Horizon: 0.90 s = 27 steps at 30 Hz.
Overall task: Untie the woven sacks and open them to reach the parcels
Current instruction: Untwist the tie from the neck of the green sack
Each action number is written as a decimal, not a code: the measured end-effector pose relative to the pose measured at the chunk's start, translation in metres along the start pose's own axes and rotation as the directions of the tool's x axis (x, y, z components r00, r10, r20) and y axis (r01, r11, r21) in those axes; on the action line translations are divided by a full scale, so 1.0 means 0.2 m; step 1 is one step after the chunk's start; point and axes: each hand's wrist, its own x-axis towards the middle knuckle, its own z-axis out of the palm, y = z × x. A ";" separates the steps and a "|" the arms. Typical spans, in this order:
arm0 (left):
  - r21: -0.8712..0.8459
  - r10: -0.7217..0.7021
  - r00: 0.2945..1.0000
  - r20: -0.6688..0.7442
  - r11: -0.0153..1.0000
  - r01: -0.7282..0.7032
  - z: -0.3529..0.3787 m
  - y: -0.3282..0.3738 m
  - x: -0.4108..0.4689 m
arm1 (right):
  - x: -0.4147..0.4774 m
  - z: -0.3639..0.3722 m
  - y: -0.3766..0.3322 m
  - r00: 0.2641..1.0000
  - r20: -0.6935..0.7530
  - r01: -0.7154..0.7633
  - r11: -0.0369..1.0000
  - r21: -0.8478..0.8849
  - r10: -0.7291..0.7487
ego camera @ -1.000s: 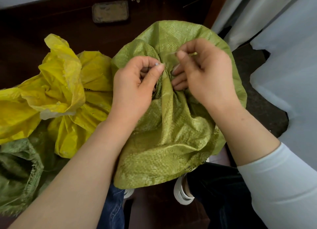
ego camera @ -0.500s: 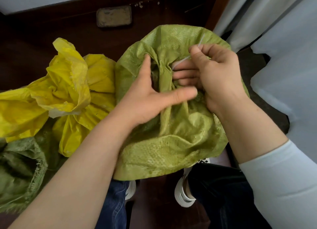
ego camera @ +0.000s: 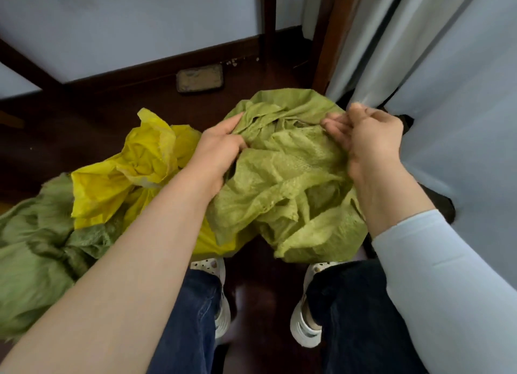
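Observation:
A light green woven sack (ego camera: 282, 183) stands on the dark floor in front of my feet, its mouth loose and crumpled. My left hand (ego camera: 218, 152) grips the sack's mouth fabric on the left side. My right hand (ego camera: 363, 138) grips the fabric on the right side, fingers curled over the edge. The two hands are apart with the mouth spread between them. No tie shows, and the inside of the sack is hidden by folds. No parcels are visible.
A yellow woven sack (ego camera: 134, 172) lies to the left, with a darker green sack (ego camera: 33, 250) beside it. Grey curtains (ego camera: 447, 94) hang on the right. A wall with dark wooden trim (ego camera: 167, 66) stands ahead. My white shoes (ego camera: 305, 326) are below the sack.
My hands have left the tied neck and moved apart, each gripping one side of the green sack's mouth. The gathered neck has come loose and spread. The camera has tilted up.

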 end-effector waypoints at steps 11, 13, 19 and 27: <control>0.167 0.245 0.960 -0.137 0.961 -0.221 0.06 0.10 -0.18 | -0.17 -0.23 -0.40 0.888 -0.100 0.418 0.879 -0.230 -0.448; 0.205 0.245 0.948 -0.201 0.957 -0.204 0.04 0.14 -0.21 | -0.20 -0.29 -0.50 0.857 -0.078 0.470 0.835 -0.286 -0.509; 0.405 0.109 0.986 0.124 0.902 -0.151 0.16 0.21 -0.49 | -0.28 -0.35 -0.70 0.909 -0.051 0.415 0.910 0.008 -0.414; 0.294 0.449 0.889 0.091 0.841 -0.455 0.24 0.72 -0.74 | -0.52 -0.13 -0.90 0.905 0.140 0.361 0.899 0.249 -0.403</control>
